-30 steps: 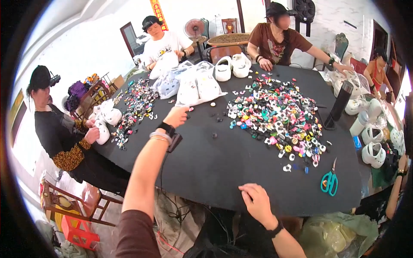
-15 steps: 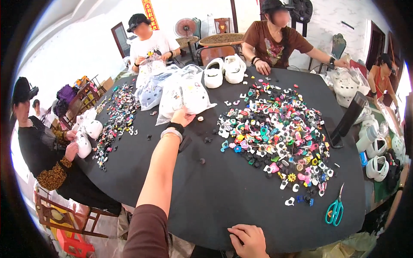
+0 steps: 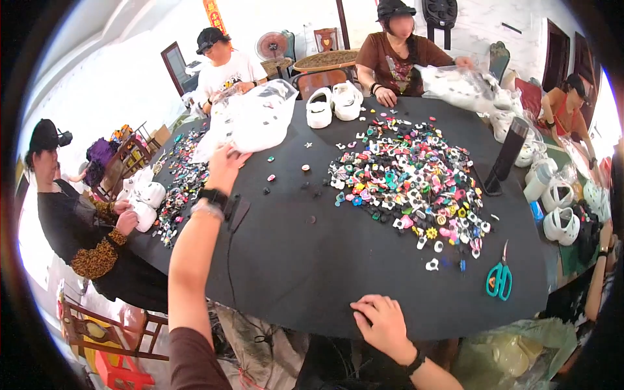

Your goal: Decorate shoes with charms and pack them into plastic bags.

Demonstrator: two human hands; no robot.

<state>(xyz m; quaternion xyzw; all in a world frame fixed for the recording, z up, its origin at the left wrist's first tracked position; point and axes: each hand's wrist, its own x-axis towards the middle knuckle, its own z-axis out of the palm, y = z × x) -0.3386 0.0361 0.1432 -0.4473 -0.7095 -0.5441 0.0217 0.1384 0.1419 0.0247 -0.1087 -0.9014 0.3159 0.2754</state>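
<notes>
My left hand reaches far across the black table and grips the near edge of a clear plastic bag with white clogs in it. The fingertips are partly lost against the bag. At the table's near edge my right hand rests with loosely bent fingers apart and nothing in them. A big heap of colourful shoe charms lies beyond it. Teal-handled scissors lie to its right. A few loose charms, such as a pink one, are scattered beside my left forearm.
A pair of white clogs stands at the far edge. A black upright cylinder on a stand is at the right. Another charm pile lies at the left. Several co-workers stand around; one handles white clogs.
My left hand and the bag have shifted left, uncovering loose charms. The right hand shows more of its wrist. The co-worker at the far right has lifted a plastic bag of clogs.
</notes>
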